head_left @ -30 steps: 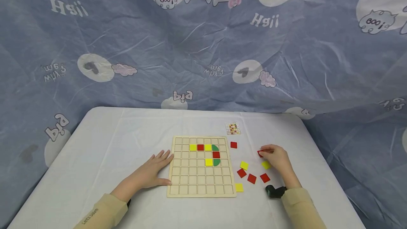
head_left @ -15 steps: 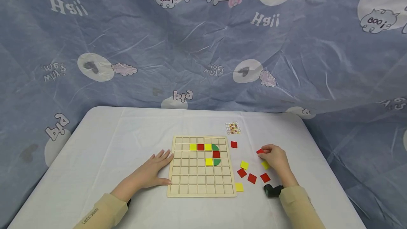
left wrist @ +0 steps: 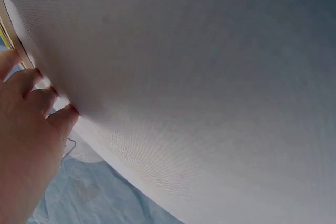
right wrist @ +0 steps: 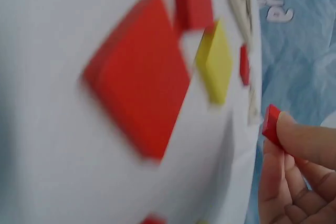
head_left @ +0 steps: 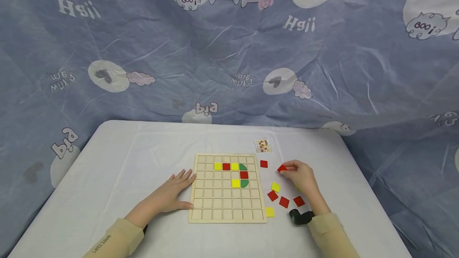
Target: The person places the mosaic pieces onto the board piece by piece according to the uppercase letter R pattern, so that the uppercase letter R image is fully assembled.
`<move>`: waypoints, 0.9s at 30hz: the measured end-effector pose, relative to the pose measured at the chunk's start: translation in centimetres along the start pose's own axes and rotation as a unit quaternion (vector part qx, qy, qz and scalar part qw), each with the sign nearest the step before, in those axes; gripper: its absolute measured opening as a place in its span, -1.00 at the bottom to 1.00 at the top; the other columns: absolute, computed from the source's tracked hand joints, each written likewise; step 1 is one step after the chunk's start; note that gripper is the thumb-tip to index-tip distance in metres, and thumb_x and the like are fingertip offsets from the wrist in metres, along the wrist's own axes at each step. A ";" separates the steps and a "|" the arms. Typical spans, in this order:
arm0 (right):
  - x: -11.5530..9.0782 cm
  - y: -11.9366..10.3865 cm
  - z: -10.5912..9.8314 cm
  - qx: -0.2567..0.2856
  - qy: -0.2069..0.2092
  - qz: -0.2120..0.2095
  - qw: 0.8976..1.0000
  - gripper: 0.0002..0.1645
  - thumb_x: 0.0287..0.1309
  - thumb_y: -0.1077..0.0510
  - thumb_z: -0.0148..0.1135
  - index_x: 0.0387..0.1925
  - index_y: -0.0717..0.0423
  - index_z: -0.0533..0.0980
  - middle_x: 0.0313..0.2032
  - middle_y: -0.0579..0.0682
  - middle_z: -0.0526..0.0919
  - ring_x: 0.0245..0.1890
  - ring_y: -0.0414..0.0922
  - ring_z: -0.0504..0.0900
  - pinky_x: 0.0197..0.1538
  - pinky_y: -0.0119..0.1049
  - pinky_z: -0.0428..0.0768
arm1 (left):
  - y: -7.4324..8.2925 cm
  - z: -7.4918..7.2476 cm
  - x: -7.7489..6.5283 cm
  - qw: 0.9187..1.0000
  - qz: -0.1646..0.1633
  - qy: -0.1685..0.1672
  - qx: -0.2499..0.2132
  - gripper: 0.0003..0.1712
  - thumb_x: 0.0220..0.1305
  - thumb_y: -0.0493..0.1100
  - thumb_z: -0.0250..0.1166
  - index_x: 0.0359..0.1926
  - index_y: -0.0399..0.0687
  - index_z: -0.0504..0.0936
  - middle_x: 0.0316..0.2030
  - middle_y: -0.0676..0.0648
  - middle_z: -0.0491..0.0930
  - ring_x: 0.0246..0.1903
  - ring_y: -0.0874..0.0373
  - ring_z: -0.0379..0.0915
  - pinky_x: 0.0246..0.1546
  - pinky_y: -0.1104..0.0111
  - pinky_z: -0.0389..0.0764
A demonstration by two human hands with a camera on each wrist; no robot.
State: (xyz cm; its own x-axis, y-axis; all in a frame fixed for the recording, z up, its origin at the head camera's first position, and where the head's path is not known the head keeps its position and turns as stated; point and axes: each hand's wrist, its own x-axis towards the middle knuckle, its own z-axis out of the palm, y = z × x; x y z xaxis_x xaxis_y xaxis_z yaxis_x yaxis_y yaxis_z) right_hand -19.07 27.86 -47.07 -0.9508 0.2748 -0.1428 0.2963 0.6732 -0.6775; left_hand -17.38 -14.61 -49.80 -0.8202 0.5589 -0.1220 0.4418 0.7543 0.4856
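Note:
My right hand (head_left: 300, 176) pinches a red square tile (right wrist: 271, 124) between thumb and fingers, to the right of the wooden grid board (head_left: 218, 203). With fingers spread, my left hand (head_left: 170, 194) rests at the board's left edge, fingertips and thumb touching it. In the left wrist view the fingers (left wrist: 63, 120) lie along that edge. Set in the board's upper right cells are yellow squares (head_left: 235, 183), red squares (head_left: 244, 174) and two green rounded pieces (head_left: 244, 183). Loose red tiles (head_left: 284, 202) and yellow tiles (head_left: 275, 187) lie on the table below the right hand.
A small printed pattern card (head_left: 263, 145) lies beyond the board's upper right corner, with one red tile (head_left: 263, 164) near it. A yellow tile (head_left: 270, 212) touches the board's lower right edge. The white table (head_left: 154, 146) ends at a blue patterned curtain (head_left: 215, 51).
My right hand has lifted the red tile and carried it left toward the board, passing over the loose tiles' far side. The left hand has stayed in place.

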 end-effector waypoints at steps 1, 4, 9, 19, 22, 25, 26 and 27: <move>-0.2 -0.6 0.3 0.008 -0.006 -0.005 1.000 -0.66 0.14 0.17 0.39 -0.06 0.22 0.60 -0.24 0.11 0.68 -0.31 -0.02 0.61 -0.27 -0.30 0.65 | 0.0 0.0 0.0 1.000 0.000 0.000 0.000 0.16 0.03 0.32 0.41 0.50 -0.14 0.16 0.51 -0.27 0.04 0.51 -0.29 -0.12 0.44 -0.23 -0.01; -0.8 -2.1 1.7 0.029 -0.031 -0.028 0.999 -0.73 0.14 0.17 0.40 -0.11 0.17 0.63 -0.26 0.05 0.71 -0.31 -0.07 0.64 -0.25 -0.33 0.65 | -0.1 0.0 0.0 1.000 0.000 -0.001 0.002 0.16 0.03 0.32 0.41 0.50 -0.14 0.16 0.51 -0.27 0.03 0.51 -0.29 -0.13 0.44 -0.23 -0.01; -2.0 -4.5 4.4 0.051 -0.070 -0.074 0.993 -0.82 0.12 0.19 0.41 -0.20 0.11 0.68 -0.34 -0.04 0.73 -0.36 -0.15 0.65 -0.29 -0.38 0.58 | -0.3 0.1 0.0 1.000 0.003 -0.002 0.004 0.16 0.03 0.33 0.40 0.50 -0.14 0.15 0.52 -0.27 0.03 0.51 -0.29 -0.14 0.44 -0.24 -0.01; -3.5 -8.0 8.3 0.051 -0.124 -0.153 0.979 -0.92 0.10 0.17 0.43 -0.31 -0.01 0.72 -0.40 -0.14 0.73 -0.43 -0.23 0.60 -0.28 -0.37 0.60 | 0.0 0.0 0.0 1.000 -0.001 -0.001 0.001 0.15 0.04 0.31 0.41 0.50 -0.14 0.16 0.51 -0.27 0.04 0.51 -0.29 -0.13 0.44 -0.23 -0.01; -3.6 -8.6 8.9 0.037 -0.139 -0.177 0.974 -0.93 0.11 0.17 0.43 -0.32 -0.03 0.73 -0.39 -0.15 0.73 -0.42 -0.23 0.59 -0.28 -0.37 0.59 | 0.0 0.0 0.0 1.000 -0.003 -0.001 0.003 0.15 0.04 0.31 0.41 0.50 -0.14 0.16 0.51 -0.27 0.04 0.51 -0.28 -0.13 0.45 -0.22 -0.01; -3.6 -8.9 9.4 0.015 -0.151 -0.193 0.969 -0.95 0.10 0.18 0.43 -0.35 -0.03 0.73 -0.40 -0.16 0.71 -0.42 -0.25 0.56 -0.29 -0.38 0.57 | 0.0 0.1 0.0 1.000 -0.003 -0.001 0.006 0.15 0.04 0.31 0.40 0.50 -0.13 0.16 0.51 -0.27 0.04 0.51 -0.28 -0.13 0.45 -0.22 0.00; -3.6 -8.9 9.5 0.009 -0.154 -0.197 0.968 -0.95 0.10 0.19 0.43 -0.35 -0.02 0.73 -0.40 -0.16 0.71 -0.41 -0.25 0.55 -0.29 -0.39 0.56 | 0.0 0.1 0.1 1.000 -0.002 -0.001 0.006 0.15 0.04 0.31 0.41 0.50 -0.14 0.16 0.51 -0.27 0.04 0.51 -0.28 -0.13 0.45 -0.22 0.00; -3.6 -9.0 9.6 0.005 -0.156 -0.197 0.968 -0.95 0.10 0.20 0.43 -0.36 -0.01 0.74 -0.41 -0.15 0.70 -0.42 -0.25 0.55 -0.30 -0.39 0.56 | -0.1 0.1 0.1 1.000 -0.003 -0.001 0.005 0.15 0.04 0.31 0.41 0.50 -0.13 0.16 0.51 -0.26 0.04 0.51 -0.28 -0.13 0.45 -0.22 -0.01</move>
State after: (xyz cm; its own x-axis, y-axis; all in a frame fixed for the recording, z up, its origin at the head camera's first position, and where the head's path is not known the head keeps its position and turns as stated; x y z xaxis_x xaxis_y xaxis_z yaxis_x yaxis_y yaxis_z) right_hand -19.19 14.23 -47.40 -0.9712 -0.2240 -0.0811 -0.0949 0.6758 -0.7310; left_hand -17.43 -14.55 -49.95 -0.8215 0.5559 -0.1266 0.4413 0.7606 0.4763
